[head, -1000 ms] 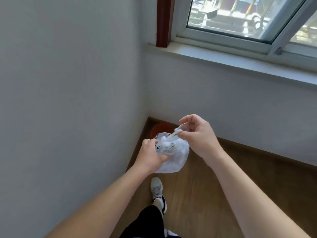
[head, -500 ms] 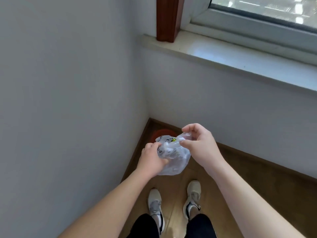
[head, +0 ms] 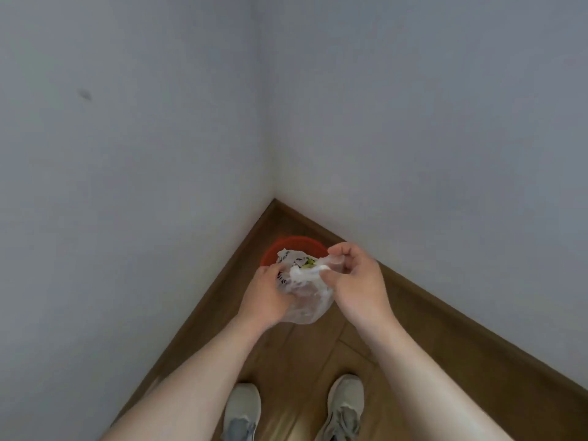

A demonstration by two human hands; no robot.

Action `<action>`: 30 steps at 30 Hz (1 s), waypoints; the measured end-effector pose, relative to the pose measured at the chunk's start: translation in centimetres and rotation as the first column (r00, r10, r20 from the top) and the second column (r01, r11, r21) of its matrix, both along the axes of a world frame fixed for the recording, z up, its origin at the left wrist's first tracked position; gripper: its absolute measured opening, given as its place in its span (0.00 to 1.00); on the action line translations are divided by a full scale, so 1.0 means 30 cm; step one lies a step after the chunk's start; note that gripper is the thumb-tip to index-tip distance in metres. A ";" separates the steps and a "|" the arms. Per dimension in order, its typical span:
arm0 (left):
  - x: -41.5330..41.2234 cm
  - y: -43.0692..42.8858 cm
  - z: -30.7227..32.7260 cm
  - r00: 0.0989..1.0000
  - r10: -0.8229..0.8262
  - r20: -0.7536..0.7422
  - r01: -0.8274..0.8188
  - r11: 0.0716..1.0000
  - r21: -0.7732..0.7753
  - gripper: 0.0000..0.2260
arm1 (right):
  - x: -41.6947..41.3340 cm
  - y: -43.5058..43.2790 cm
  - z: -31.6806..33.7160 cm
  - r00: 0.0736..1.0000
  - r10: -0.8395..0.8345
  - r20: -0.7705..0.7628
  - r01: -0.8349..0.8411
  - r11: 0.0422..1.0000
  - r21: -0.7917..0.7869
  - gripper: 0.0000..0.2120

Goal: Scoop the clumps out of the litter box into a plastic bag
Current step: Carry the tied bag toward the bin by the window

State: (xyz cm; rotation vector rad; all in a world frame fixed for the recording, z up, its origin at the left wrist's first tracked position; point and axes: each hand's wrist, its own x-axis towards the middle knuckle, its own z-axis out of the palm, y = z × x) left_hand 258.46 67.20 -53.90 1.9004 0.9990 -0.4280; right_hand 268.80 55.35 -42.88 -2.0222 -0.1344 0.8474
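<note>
A little below the middle of the frame, both bare hands met around a small clear plastic bag (head: 307, 296) held in the air above the floor. The left hand (head: 265, 297) was curled closed around the bag's left side, its fingers wrapped into the crumpled film so that the bulging lower part hung beside the palm. The right hand (head: 358, 283) came in from the right, its thumb and fingers pinched shut on a twisted strip of the bag's top, which stretched across between the two hands. The bag looked gathered and rounded, with dark printed lettering and a touch of green showing near its upper edge; what it held could not be made out through the film. Directly behind the bag, toward the corner where the two pale walls (head: 127, 154) met, stood a red round container (head: 294, 243), most of it hidden by the bag and the hands, so its contents could not be seen. A brown wooden floor (head: 302, 361) filled the lower centre of the frame, edged by a darker skirting board along both walls. At the bottom edge, between the two bare forearms, were the toes of two light grey sneakers (head: 345, 399), set apart from each other and pointing toward the corner.
</note>
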 end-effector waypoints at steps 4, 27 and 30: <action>0.058 0.034 -0.215 1.000 -0.018 0.011 0.018 1.000 0.023 0.36 | 0.062 0.043 -0.274 0.999 0.034 0.005 -0.034 0.998 -0.050 0.17; 0.091 0.089 0.058 0.944 -0.318 -0.085 0.329 0.900 0.285 0.36 | 0.146 -0.032 -0.148 0.798 0.587 0.134 -0.428 0.709 -0.561 0.31; 0.091 0.098 0.235 0.925 -0.368 -0.096 0.379 0.864 0.331 0.35 | 0.130 -0.047 0.026 0.781 0.603 0.161 -0.414 0.694 -0.590 0.30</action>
